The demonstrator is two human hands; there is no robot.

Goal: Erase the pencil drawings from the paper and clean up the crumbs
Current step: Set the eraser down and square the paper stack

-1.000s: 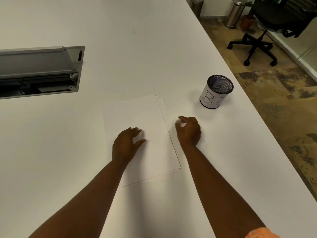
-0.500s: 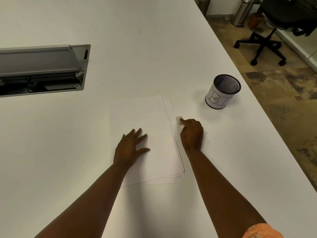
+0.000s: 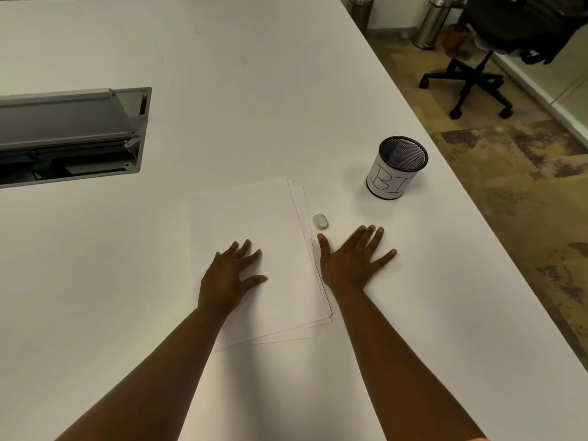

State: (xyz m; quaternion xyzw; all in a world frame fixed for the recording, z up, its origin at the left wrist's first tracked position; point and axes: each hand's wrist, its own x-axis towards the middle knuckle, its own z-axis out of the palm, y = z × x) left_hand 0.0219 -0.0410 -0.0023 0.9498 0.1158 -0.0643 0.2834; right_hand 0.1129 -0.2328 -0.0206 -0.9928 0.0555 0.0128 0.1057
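A small stack of white paper (image 3: 254,224) lies on the white table (image 3: 254,90); its top sheet looks blank. My left hand (image 3: 230,278) rests flat on the sheet's lower part, fingers spread. A small whitish eraser (image 3: 320,221) lies on the table just right of the stack. My right hand (image 3: 353,262) lies flat on the table below the eraser, fingers spread, holding nothing. No crumbs are clear enough to make out.
A black mesh cup (image 3: 396,168) with a white label marked "BI" stands to the right, near the table edge. An open grey cable hatch (image 3: 70,135) is sunk into the table at left. An office chair (image 3: 496,52) and two metal bins (image 3: 432,22) stand on the floor beyond.
My right hand set the eraser down beside the paper, then opened and flattened on the table below it. My left hand stayed on the sheet.
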